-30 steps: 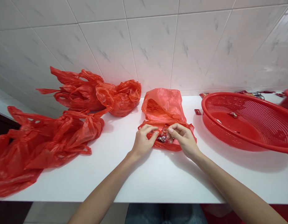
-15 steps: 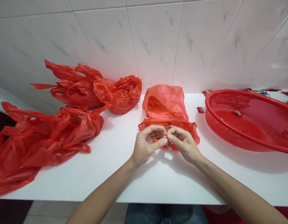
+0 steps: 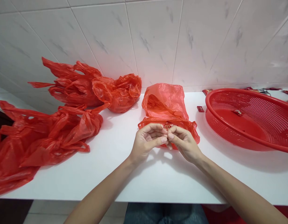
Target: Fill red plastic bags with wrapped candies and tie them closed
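Observation:
A small red packet with gold print [image 3: 168, 125] shows between my fingertips, above the front of an open red plastic bag [image 3: 170, 96] lying on the white table. My left hand [image 3: 149, 140] is closed in a pinch at the packet's left side. From the right, my right hand [image 3: 183, 141] pinches the packet with thumb and forefinger, its fingertips touching those of my left hand. The packet's lower part is hidden by my fingers.
Several filled red bags [image 3: 76, 87] stand at the back left, with more [image 3: 48, 137] at the left edge. A red perforated basket [image 3: 242, 121] with a few small packets sits at the right. One small packet [image 3: 200, 109] lies beside it. A tiled wall [image 3: 155, 40] closes the back.
Slightly more of the packet's printed face shows between my hands. Both hands remain in nearly the same place over the bag.

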The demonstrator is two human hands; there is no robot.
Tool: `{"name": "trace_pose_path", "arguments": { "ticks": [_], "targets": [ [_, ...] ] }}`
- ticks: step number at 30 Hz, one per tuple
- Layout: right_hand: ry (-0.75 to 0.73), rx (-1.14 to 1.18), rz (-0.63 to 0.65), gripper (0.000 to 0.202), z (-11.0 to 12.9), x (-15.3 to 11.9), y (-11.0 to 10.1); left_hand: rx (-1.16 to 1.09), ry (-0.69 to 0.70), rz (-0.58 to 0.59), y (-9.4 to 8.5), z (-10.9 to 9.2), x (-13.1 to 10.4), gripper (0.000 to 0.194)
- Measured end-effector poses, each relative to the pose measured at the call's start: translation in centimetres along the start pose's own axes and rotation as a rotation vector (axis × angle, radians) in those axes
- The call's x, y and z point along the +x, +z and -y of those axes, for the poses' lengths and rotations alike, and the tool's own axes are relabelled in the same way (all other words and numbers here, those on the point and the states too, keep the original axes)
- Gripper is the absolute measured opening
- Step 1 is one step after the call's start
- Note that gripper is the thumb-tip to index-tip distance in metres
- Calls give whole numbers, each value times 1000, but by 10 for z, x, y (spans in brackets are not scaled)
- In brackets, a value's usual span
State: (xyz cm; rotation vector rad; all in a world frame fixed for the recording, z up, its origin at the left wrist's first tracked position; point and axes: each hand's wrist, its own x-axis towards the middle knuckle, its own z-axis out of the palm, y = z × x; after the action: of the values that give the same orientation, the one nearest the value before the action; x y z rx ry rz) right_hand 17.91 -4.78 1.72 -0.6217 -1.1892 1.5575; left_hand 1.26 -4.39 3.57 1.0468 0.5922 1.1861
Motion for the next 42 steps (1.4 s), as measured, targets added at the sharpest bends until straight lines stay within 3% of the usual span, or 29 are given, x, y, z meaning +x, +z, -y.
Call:
{"name": "trace_pose_path", "arguments": {
  "ticks": [11, 19, 31, 42],
  "targets": [
    [15, -19, -4, 26, 4, 0, -1, -7, -19, -14, -2, 0, 0, 29],
    [-62, -90, -22, 21, 4, 0, -4, -21, -39, -24, -3, 0, 1, 29],
    [-74, -96, -34, 22, 3, 0, -6, -143, -172, -52, 0, -2, 4, 32],
    [-45, -34, -33, 23, -2, 1, -7, -129, -149, -38, -1, -1, 3, 31]
  ]
}}
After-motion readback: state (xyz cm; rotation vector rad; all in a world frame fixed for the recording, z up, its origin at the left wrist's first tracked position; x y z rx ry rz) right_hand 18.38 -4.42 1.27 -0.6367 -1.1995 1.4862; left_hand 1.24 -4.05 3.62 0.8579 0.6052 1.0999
